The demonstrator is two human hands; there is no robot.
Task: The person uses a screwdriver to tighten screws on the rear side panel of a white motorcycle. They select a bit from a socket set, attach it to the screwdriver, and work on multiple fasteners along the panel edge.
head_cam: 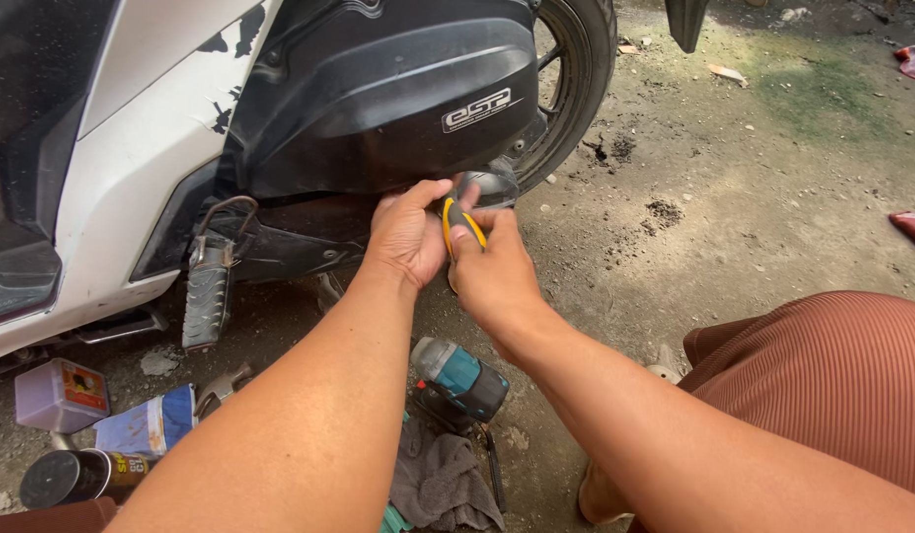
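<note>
Right hand point(492, 271) grips yellow-handled tool point(460, 225) beside left hand point(408, 235).

Both hands (arms stretched forward) meet: left point(408, 237) flat-fingered, right point(492, 266) clenched.

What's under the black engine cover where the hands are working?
Under the black engine cover, the left hand and right hand meet; the right grips a yellow-and-black tool handle. A grey metal part shows behind. The tool's tip and fastener are hidden by the hands.
</note>
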